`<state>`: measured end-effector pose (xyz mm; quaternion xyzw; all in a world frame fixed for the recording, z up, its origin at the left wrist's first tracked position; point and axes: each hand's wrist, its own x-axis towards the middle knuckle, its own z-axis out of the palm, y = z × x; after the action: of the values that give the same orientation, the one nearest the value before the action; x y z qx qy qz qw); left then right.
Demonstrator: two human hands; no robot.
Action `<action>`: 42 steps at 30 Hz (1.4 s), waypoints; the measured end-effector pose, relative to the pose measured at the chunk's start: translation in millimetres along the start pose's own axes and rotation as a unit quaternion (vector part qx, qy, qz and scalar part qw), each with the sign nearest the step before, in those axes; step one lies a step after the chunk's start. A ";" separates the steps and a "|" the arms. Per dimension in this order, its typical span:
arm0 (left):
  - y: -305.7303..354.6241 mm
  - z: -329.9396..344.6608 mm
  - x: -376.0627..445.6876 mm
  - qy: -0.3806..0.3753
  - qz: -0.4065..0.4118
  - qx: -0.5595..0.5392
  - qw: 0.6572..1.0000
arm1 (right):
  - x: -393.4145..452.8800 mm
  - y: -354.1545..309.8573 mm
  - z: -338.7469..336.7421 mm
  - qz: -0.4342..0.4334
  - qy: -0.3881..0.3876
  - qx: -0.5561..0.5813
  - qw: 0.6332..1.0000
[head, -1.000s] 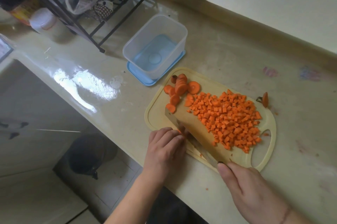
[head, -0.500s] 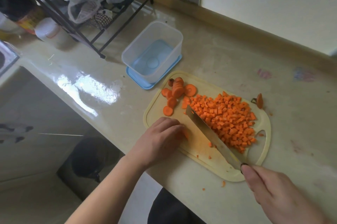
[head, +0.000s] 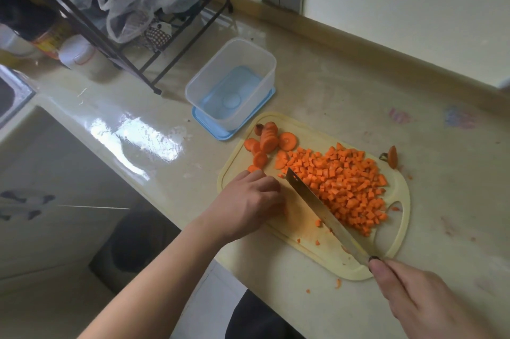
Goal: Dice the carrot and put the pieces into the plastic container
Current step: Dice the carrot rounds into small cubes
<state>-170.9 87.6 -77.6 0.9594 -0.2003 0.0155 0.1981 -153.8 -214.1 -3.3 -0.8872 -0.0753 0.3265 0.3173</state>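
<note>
Dozens of small, stiff, light carrot cubes [head: 347, 186] heap on the cutting board [head: 309, 244], apt to roll, so I judge scooping along the knife [head: 323, 208] my right hand [head: 419, 302] holds best, left hand [head: 248, 203] curled, its grip unclear, container [head: 231, 84] empty nearby.
</note>
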 end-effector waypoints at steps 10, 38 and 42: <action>-0.9 -3.0 7.7 -0.005 -0.032 -0.013 0.999 | -0.9 7.0 2.2 0.001 0.002 -0.007 1.000; 59.2 33.7 -25.9 0.143 -0.227 -0.105 0.958 | -1.0 9.7 26.6 -0.013 0.018 -0.025 0.999; 69.9 39.4 -25.1 0.174 -0.250 -0.113 0.946 | 0.7 10.9 30.9 -0.030 0.007 -0.054 0.998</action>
<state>-223.2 23.1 -90.5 0.9324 0.0836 0.1098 0.3341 -173.4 -206.6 -28.4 -0.9028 -0.1172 0.3057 0.2789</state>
